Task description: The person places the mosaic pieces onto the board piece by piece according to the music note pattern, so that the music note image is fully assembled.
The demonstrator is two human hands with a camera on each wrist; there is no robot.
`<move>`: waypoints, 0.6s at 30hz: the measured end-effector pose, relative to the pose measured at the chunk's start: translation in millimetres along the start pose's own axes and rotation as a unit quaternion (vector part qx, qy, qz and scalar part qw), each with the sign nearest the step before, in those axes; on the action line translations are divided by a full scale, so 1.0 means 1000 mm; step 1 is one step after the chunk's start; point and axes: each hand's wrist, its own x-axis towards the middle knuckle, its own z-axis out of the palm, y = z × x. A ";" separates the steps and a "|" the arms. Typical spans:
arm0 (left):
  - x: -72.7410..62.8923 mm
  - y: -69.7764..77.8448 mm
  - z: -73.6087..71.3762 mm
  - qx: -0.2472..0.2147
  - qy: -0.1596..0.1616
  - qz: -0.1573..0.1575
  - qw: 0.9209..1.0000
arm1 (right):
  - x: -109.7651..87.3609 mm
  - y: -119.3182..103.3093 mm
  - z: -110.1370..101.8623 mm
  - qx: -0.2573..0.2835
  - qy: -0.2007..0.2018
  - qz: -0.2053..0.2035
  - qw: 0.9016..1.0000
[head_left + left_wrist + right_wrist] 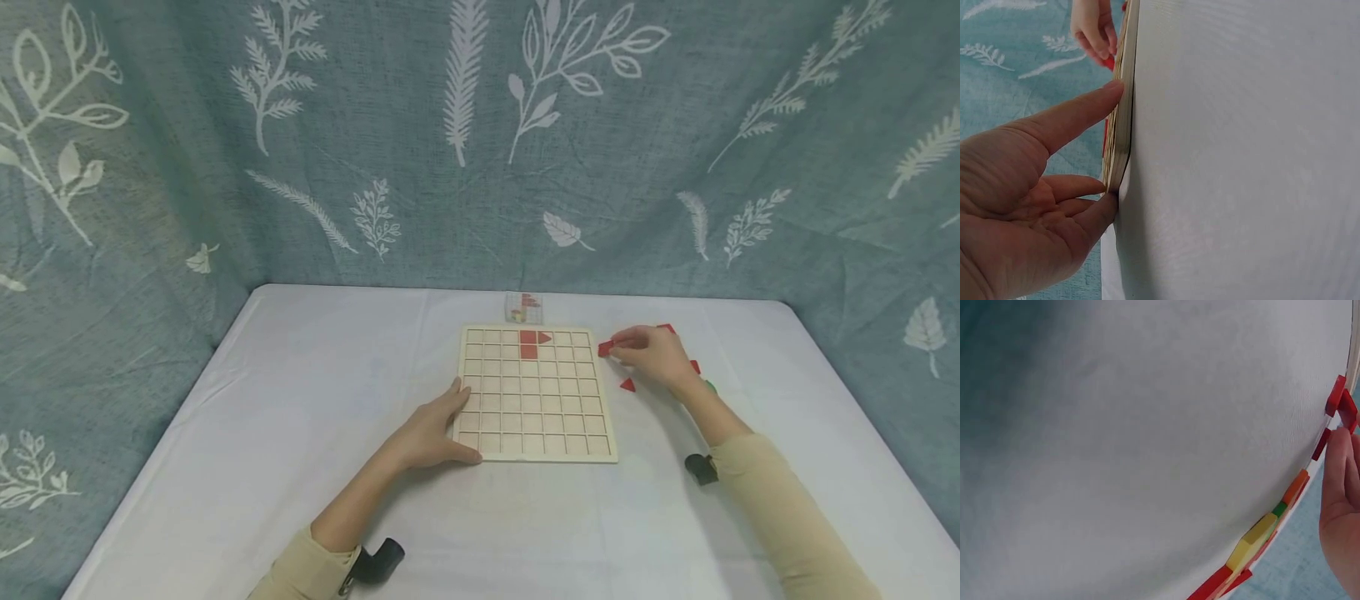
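Observation:
A square wooden grid board (531, 404) lies on the white table, with two red squares (528, 344) and a red triangle (544, 338) in its far rows. My left hand (427, 429) spans the board's near left corner, thumb along the front edge and fingers at the left edge; its fingers are fairly straight. Just off the board's far right edge, my right hand (652, 357) pinches a red block (605, 348) between thumb and fingers. On the cloth near that hand lies a loose red triangle (627, 385). Other pieces are partly hidden behind the right hand and wrist.
A small pattern card (523, 307) lies beyond the board's far edge. Around the right forearm are more pieces, including a yellow block (1250, 542), an orange piece (1295, 487) and a green piece (1279, 509). A patterned curtain (420, 150) hangs behind the table.

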 end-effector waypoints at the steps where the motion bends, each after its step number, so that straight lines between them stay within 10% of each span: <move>1: 0.000 0.000 0.000 0.000 0.000 0.000 1.000 | 0.000 0.000 0.001 0.006 -0.004 0.000 1.000; 18: 0.000 -0.002 0.000 -0.006 -0.001 0.004 1.000 | 0.003 0.001 0.004 -0.008 -0.002 -0.010 1.000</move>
